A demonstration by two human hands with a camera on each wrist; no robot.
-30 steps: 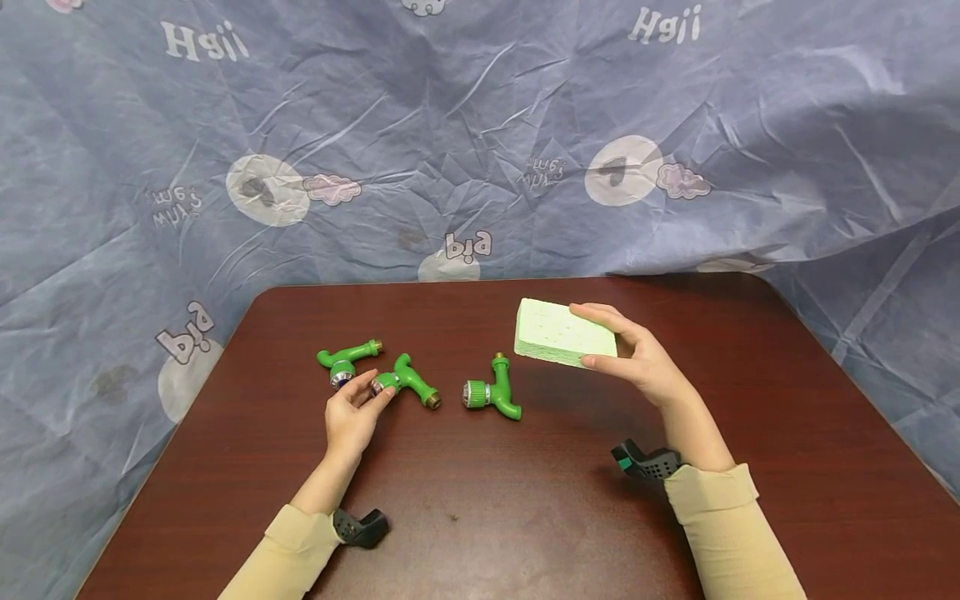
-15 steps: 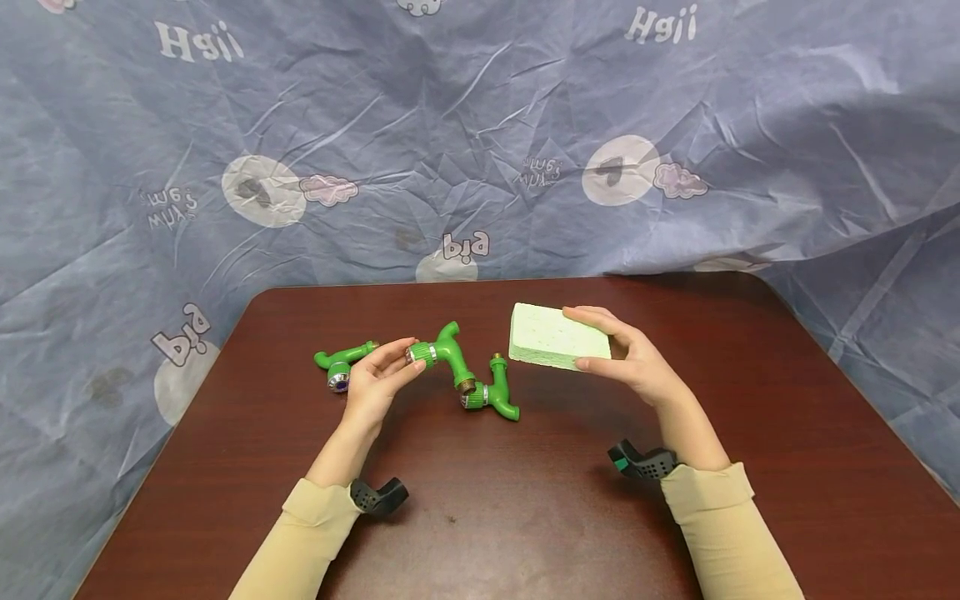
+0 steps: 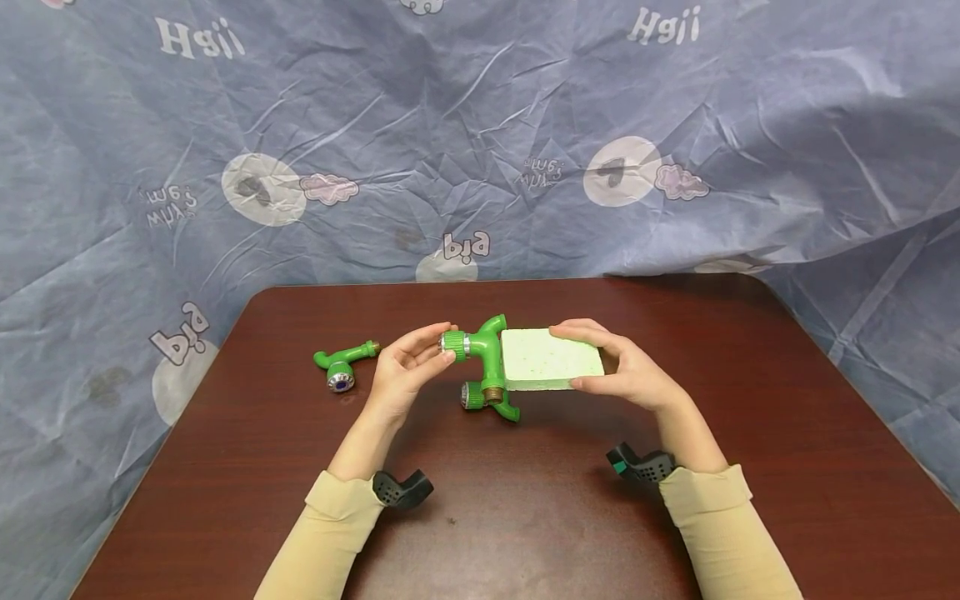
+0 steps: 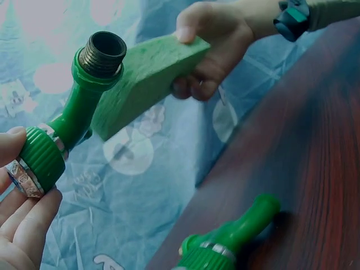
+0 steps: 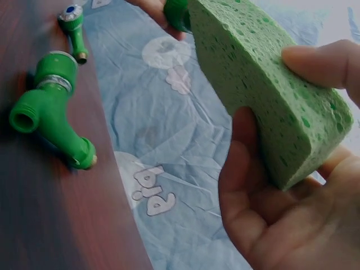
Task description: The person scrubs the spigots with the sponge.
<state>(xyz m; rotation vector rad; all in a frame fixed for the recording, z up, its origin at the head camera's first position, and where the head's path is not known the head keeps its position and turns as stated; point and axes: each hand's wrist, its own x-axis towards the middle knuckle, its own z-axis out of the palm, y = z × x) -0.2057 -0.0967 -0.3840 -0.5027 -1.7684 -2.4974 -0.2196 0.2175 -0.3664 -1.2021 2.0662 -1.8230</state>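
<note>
Left hand (image 3: pixel 401 373): raised over the table near the centre of the head view; the knob of a green tap is pinched between its thumb and fingertips.
Held tap (image 3: pixel 491 358): held up at the centre of the head view, bent spout (image 3: pixel 494 323) toward the top and threaded end (image 3: pixel 492 395) toward the bottom; the dark opening of that end is shown at upper left in the left wrist view.
Right hand (image 3: pixel 633 373): placed right of centre; the right end of a sponge is gripped, with the fingers curled over the far edge and the thumb set on the near edge.
Sponge (image 3: pixel 551 360): pale green, block-shaped, held above the table just right of the held tap; whether the two are touching cannot be told for certain. Its pores are shown plainly in the right wrist view.
Middle tap (image 3: pixel 512 411): laid on the table below centre, partly covered by the held tap in the head view.
Left tap (image 3: pixel 340 363): laid on the table at left of centre, its chrome-capped knob toward the bottom.
Table (image 3: pixel 525 517): dark reddish brown, spread across the lower half.
Backdrop (image 3: pixel 420 125): blue-grey, creased, printed with letters and pale circles, hung across the upper half.
Sleeves (image 3: pixel 330 525): pale yellow; a black device (image 3: pixel 402 489) is worn at each wrist.
</note>
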